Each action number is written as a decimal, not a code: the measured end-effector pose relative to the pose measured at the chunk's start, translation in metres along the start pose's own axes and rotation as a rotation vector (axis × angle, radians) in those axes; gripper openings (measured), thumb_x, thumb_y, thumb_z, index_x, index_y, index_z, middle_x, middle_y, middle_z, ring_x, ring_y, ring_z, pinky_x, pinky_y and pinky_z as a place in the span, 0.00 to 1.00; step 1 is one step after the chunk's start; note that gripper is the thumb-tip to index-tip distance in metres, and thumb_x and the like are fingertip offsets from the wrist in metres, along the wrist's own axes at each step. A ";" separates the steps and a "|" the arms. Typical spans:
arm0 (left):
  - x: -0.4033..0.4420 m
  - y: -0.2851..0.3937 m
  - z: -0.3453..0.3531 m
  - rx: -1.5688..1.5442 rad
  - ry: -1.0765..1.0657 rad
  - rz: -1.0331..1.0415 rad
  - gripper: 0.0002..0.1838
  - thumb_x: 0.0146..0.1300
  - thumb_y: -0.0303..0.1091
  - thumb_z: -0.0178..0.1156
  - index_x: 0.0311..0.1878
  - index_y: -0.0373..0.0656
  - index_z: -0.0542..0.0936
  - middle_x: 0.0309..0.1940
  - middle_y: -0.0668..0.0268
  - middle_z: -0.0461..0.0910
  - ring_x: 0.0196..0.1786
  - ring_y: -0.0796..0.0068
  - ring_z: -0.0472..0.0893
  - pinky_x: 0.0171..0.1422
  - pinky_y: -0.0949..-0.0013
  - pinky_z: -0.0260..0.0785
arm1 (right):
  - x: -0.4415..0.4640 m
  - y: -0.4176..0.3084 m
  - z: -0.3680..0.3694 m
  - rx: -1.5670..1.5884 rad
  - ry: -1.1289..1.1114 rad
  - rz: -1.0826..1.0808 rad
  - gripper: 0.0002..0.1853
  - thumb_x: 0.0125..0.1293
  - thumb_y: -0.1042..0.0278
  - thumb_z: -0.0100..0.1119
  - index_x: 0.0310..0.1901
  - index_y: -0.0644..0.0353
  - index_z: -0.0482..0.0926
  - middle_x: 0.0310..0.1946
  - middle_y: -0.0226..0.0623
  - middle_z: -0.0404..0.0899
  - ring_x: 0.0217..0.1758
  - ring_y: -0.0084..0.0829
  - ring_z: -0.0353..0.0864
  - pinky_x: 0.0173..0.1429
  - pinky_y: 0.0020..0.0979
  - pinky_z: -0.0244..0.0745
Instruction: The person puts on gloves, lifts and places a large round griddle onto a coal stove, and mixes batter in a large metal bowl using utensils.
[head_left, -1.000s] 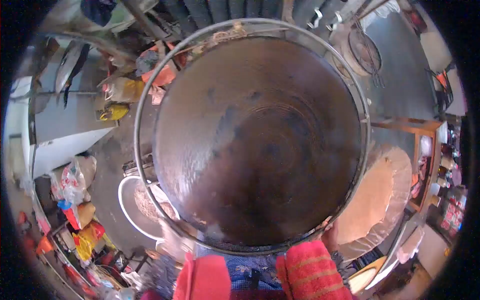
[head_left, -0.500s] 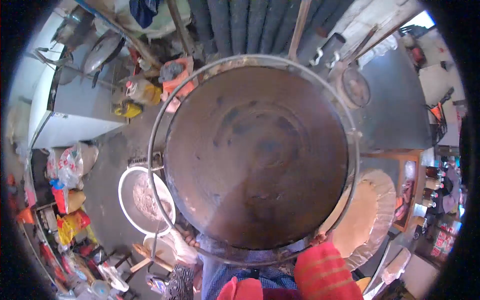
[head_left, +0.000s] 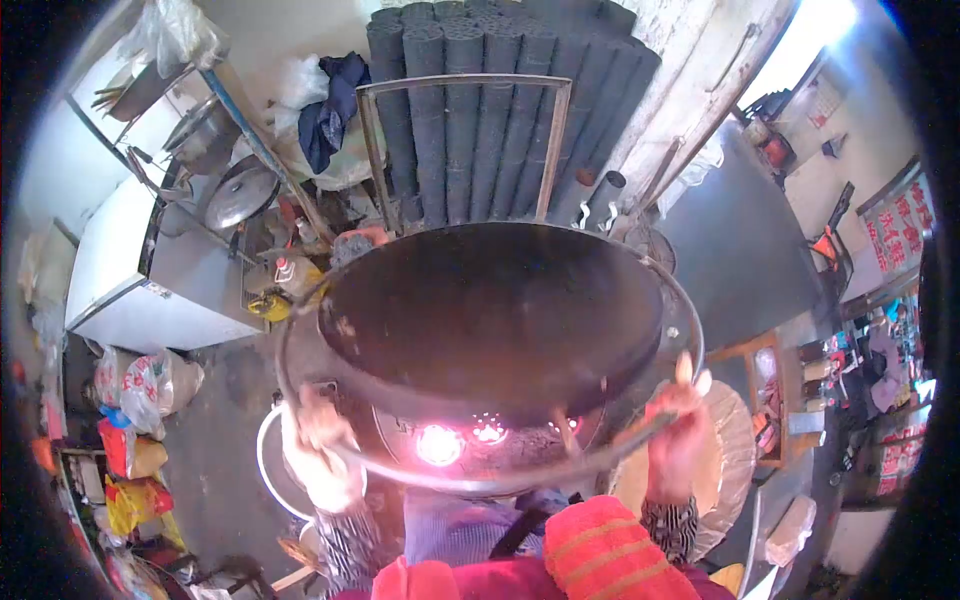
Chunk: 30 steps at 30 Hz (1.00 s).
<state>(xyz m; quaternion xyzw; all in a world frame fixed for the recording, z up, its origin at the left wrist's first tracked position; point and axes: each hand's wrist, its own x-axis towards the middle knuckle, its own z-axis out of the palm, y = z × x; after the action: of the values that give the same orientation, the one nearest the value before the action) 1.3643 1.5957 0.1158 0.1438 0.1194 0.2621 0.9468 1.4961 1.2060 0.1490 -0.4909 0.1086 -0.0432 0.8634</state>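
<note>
A large dark round griddle point(head_left: 490, 310) is tilted, its near edge raised above a stove opening where several coals point(head_left: 440, 445) glow pink-white. A metal ring point(head_left: 480, 485) runs round it. My left hand point(head_left: 322, 445), blurred, is closed on the ring's left side. On the right side my right hand point(head_left: 675, 440) has its fingers round the ring, fingertips pointing up. Both wrists have black-and-white patterned cuffs. A red striped cloth point(head_left: 610, 550) lies at my front, left of the right cuff.
Dark ribbed cylinders point(head_left: 460, 120) stand behind the griddle with a metal frame point(head_left: 470, 80) before them. A white bowl point(head_left: 268, 460) is beside my left hand. A round tan sheet point(head_left: 725, 450) on plastic lies at right. Bags point(head_left: 150, 385) and a white cabinet point(head_left: 125, 270) are at left.
The griddle has tilted, and glowing coals now show under its near edge. My hands have come farther into view along the ring's sides. The view has shifted upward, showing more of the cylinders.
</note>
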 end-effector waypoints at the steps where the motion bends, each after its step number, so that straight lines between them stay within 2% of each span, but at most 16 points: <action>1: 0.015 -0.003 0.018 0.632 -0.087 0.243 0.19 0.69 0.34 0.49 0.60 0.35 0.65 0.36 0.66 0.73 0.28 0.81 0.71 0.41 0.75 0.70 | 0.009 -0.007 0.028 0.004 -0.042 -0.050 0.15 0.67 0.64 0.46 0.50 0.62 0.71 0.39 0.31 0.70 0.34 0.22 0.72 0.36 0.26 0.71; 2: 0.030 -0.005 0.036 1.241 -0.014 0.542 0.21 0.68 0.30 0.48 0.63 0.35 0.62 0.47 0.60 0.74 0.34 0.80 0.72 0.54 0.70 0.70 | 0.028 -0.017 0.054 0.000 -0.064 -0.106 0.17 0.68 0.62 0.46 0.54 0.62 0.69 0.45 0.32 0.69 0.34 0.22 0.72 0.37 0.25 0.70; 4: 0.071 0.006 0.093 0.490 0.204 0.194 0.29 0.66 0.22 0.47 0.70 0.38 0.54 0.69 0.57 0.56 0.60 0.67 0.68 0.62 0.65 0.66 | 0.071 -0.028 0.105 -0.023 -0.074 -0.236 0.23 0.70 0.60 0.46 0.62 0.61 0.65 0.59 0.34 0.66 0.36 0.23 0.73 0.38 0.23 0.69; 5: 0.093 0.019 0.089 1.012 0.123 0.418 0.24 0.67 0.32 0.46 0.65 0.37 0.59 0.62 0.58 0.63 0.57 0.66 0.68 0.57 0.64 0.66 | 0.097 -0.033 0.134 -0.055 -0.072 -0.318 0.25 0.70 0.59 0.45 0.66 0.61 0.63 0.65 0.36 0.65 0.37 0.23 0.73 0.39 0.23 0.69; 6: 0.116 0.032 0.084 1.505 0.169 0.713 0.23 0.68 0.42 0.46 0.60 0.36 0.64 0.54 0.59 0.69 0.54 0.65 0.69 0.53 0.64 0.66 | 0.126 -0.034 0.160 -0.131 -0.044 -0.515 0.28 0.69 0.57 0.49 0.66 0.64 0.62 0.63 0.37 0.67 0.46 0.26 0.73 0.47 0.28 0.70; 8: 0.135 0.039 0.117 2.170 0.082 1.300 0.30 0.69 0.56 0.43 0.52 0.34 0.74 0.43 0.58 0.81 0.45 0.63 0.76 0.50 0.62 0.66 | 0.158 -0.037 0.189 -0.322 -0.091 -0.679 0.28 0.68 0.56 0.50 0.64 0.63 0.63 0.61 0.39 0.68 0.47 0.29 0.73 0.47 0.29 0.70; 9: 0.114 0.016 0.194 2.363 0.150 1.349 0.32 0.68 0.56 0.43 0.55 0.33 0.74 0.46 0.55 0.81 0.49 0.60 0.76 0.54 0.61 0.66 | 0.172 -0.036 0.202 -0.436 -0.122 -0.730 0.27 0.67 0.56 0.50 0.63 0.63 0.64 0.60 0.39 0.68 0.47 0.30 0.73 0.48 0.30 0.70; 11: 0.127 -0.034 0.250 2.102 -0.388 1.193 0.29 0.67 0.56 0.45 0.53 0.38 0.77 0.48 0.58 0.81 0.60 0.61 0.72 0.64 0.64 0.59 | 0.189 -0.027 0.211 -0.639 -0.172 -0.754 0.27 0.66 0.56 0.51 0.62 0.63 0.65 0.59 0.41 0.69 0.47 0.33 0.73 0.49 0.32 0.70; 13: 0.197 -0.061 0.271 2.383 -0.448 1.475 0.24 0.67 0.52 0.46 0.50 0.41 0.77 0.44 0.58 0.82 0.47 0.58 0.79 0.55 0.60 0.65 | 0.200 -0.015 0.202 -0.795 -0.214 -0.753 0.26 0.65 0.55 0.52 0.60 0.63 0.66 0.57 0.42 0.70 0.48 0.35 0.73 0.50 0.34 0.70; 14: 0.211 -0.069 0.249 2.407 -0.427 1.474 0.23 0.67 0.51 0.46 0.50 0.41 0.77 0.44 0.58 0.82 0.46 0.58 0.79 0.56 0.59 0.64 | 0.204 -0.009 0.192 -0.865 -0.232 -0.748 0.26 0.64 0.55 0.53 0.59 0.63 0.67 0.56 0.43 0.70 0.48 0.36 0.73 0.50 0.34 0.70; 15: 0.192 -0.066 0.208 2.372 -0.396 1.346 0.23 0.67 0.51 0.46 0.50 0.41 0.77 0.44 0.58 0.82 0.46 0.58 0.79 0.56 0.58 0.64 | 0.205 -0.002 0.178 -0.919 -0.250 -0.751 0.26 0.64 0.55 0.53 0.58 0.62 0.67 0.55 0.43 0.71 0.49 0.37 0.73 0.50 0.35 0.70; 17: 0.132 -0.050 0.114 2.256 -0.260 1.020 0.23 0.67 0.50 0.46 0.50 0.42 0.77 0.44 0.58 0.82 0.46 0.58 0.79 0.56 0.56 0.63 | 0.194 0.014 0.134 -1.005 -0.278 -0.753 0.25 0.63 0.55 0.54 0.56 0.62 0.69 0.53 0.45 0.72 0.49 0.40 0.73 0.51 0.37 0.70; 20: 0.036 0.008 -0.022 2.192 0.116 0.562 0.22 0.67 0.50 0.46 0.51 0.42 0.77 0.44 0.58 0.82 0.45 0.57 0.79 0.56 0.54 0.62 | 0.142 0.050 0.037 -1.161 -0.313 -0.650 0.24 0.61 0.54 0.55 0.54 0.62 0.70 0.51 0.46 0.73 0.50 0.44 0.73 0.53 0.39 0.69; 22: -0.025 0.057 -0.079 2.174 0.384 0.362 0.22 0.67 0.49 0.46 0.51 0.43 0.77 0.45 0.58 0.81 0.44 0.57 0.79 0.57 0.52 0.61 | 0.079 0.077 -0.046 -1.323 -0.350 -0.378 0.24 0.60 0.54 0.56 0.52 0.61 0.72 0.49 0.48 0.74 0.50 0.46 0.73 0.53 0.41 0.69; 26: -0.069 0.149 -0.127 2.147 0.654 0.242 0.21 0.68 0.48 0.46 0.52 0.44 0.76 0.45 0.58 0.81 0.43 0.57 0.80 0.57 0.48 0.59 | -0.135 0.143 -0.210 -1.524 -0.514 0.565 0.22 0.58 0.53 0.58 0.49 0.61 0.74 0.45 0.50 0.76 0.52 0.51 0.74 0.55 0.44 0.69; 30: -0.020 0.211 -0.127 2.161 0.634 0.266 0.20 0.68 0.47 0.46 0.53 0.44 0.76 0.45 0.58 0.81 0.42 0.57 0.80 0.57 0.44 0.57 | -0.337 0.186 -0.265 -1.112 -0.297 0.860 0.21 0.61 0.56 0.55 0.49 0.63 0.74 0.46 0.46 0.74 0.53 0.46 0.72 0.58 0.43 0.65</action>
<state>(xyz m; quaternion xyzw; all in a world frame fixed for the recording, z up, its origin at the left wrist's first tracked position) 1.2118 1.7847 0.0715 0.8246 0.5014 0.1449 0.2185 1.1017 1.1405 -0.0923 -0.7724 0.1796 0.4296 0.4319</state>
